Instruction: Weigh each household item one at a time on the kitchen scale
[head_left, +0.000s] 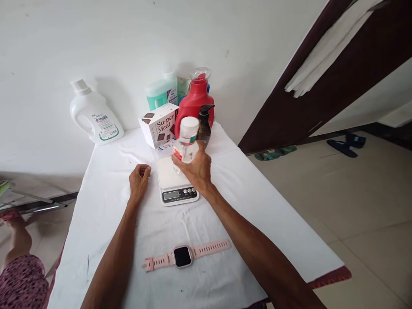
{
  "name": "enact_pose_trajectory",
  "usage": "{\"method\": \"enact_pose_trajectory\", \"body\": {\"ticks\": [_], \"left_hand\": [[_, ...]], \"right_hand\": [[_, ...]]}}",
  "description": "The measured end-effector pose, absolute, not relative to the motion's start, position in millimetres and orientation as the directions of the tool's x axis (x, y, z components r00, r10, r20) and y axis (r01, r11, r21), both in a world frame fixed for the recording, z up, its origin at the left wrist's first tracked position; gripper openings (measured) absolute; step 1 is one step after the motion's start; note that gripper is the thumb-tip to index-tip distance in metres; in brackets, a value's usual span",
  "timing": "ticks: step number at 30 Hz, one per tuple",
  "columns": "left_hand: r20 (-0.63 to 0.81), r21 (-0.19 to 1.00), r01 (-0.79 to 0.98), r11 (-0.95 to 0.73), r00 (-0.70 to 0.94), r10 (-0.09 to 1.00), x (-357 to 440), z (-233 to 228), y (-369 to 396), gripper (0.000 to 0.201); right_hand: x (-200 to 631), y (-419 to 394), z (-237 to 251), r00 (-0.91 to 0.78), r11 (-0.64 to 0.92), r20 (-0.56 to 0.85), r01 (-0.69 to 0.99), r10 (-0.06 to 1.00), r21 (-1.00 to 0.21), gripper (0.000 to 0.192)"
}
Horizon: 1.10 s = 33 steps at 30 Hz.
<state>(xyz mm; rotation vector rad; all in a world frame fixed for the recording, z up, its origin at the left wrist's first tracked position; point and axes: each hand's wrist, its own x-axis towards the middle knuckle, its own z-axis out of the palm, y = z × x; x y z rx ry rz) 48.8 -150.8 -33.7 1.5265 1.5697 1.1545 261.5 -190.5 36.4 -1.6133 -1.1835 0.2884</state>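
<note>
My right hand point(198, 167) is wrapped round a white plastic bottle point(188, 137) with a white cap and red and green label marks. It holds the bottle upright or slightly tilted, above a white kitchen scale point(165, 174); the fingers hide part of the bottle. The scale has a dark panel with a display and several buttons, and no digits can be made out. Just left of the scale, my left hand point(139, 178) rests on the cloth with its fingers curled in and nothing visible in them. A pink-strapped smartwatch point(182, 256) lies in front of the scale.
At the table's back stand a white detergent jug point(96, 116), a "Su-per Meal" box point(159, 124), a red jug point(196, 98), a dark pump bottle point(204, 124) and a green-liquid bottle point(157, 96). A white cloth point(267, 223) covers the table. A person's leg point(19, 240) shows at left.
</note>
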Motion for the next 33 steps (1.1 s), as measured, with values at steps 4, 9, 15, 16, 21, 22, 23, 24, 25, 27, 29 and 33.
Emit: {"method": "enact_pose_trajectory", "body": {"ticks": [4, 9, 15, 16, 21, 22, 23, 24, 25, 27, 29, 33], "left_hand": [[0.121, 0.906, 0.419, -0.066, -0.105, 0.987, 48, -35, -151, 0.032], [0.125, 0.902, 0.427, -0.071, -0.101, 0.987, 47, -38, -151, 0.033], [0.118, 0.906, 0.419, -0.061, -0.110, 0.987, 48, -39, -149, 0.033], [0.120, 0.906, 0.418, -0.062, -0.114, 0.986, 49, -39, -149, 0.032], [0.098, 0.945, 0.321, -0.065, -0.090, 0.991, 47, -42, -149, 0.034], [0.083, 0.959, 0.278, -0.054, -0.096, 0.992, 43, -41, -145, 0.037], [0.074, 0.969, 0.241, -0.043, -0.121, 0.990, 38, -38, -137, 0.041], [0.076, 0.975, 0.221, -0.037, -0.172, 0.982, 30, -34, -127, 0.044], [0.093, 0.974, 0.222, -0.036, -0.252, 0.963, 20, -26, -114, 0.046], [0.167, 0.957, 0.286, -0.036, -0.447, 0.879, -4, -4, -81, 0.048], [0.258, 0.928, 0.373, -0.005, -0.632, 0.731, -30, 26, -43, 0.054], [0.345, 0.895, 0.446, 0.017, -0.716, 0.607, -73, 79, 28, 0.089]], "right_hand": [[300, -202, 44, 0.560, -0.004, 0.368, 0.553, 0.742, -0.833, 0.068], [332, -198, 25, 0.639, -0.100, 0.305, 0.517, 0.706, -0.850, 0.067], [336, -172, 1, 0.657, -0.148, 0.266, 0.503, 0.705, -0.851, 0.068], [336, -169, -1, 0.654, -0.137, 0.269, 0.500, 0.707, -0.855, 0.069], [333, -175, -13, 0.621, -0.045, 0.236, 0.403, 0.748, -0.914, 0.083], [333, -179, -17, 0.614, -0.036, 0.228, 0.386, 0.755, -0.922, 0.088], [333, -183, -21, 0.603, -0.035, 0.218, 0.379, 0.767, -0.925, 0.091], [334, -187, -25, 0.579, -0.040, 0.196, 0.369, 0.791, -0.928, 0.093], [334, -190, -29, 0.575, -0.037, 0.184, 0.352, 0.797, -0.935, 0.094], [336, -194, -34, 0.571, -0.026, 0.167, 0.313, 0.804, -0.949, 0.090], [338, -195, -37, 0.591, -0.010, 0.148, 0.256, 0.793, -0.967, 0.083], [344, -191, -41, 0.615, 0.051, 0.158, 0.188, 0.773, -0.981, 0.068]]}}
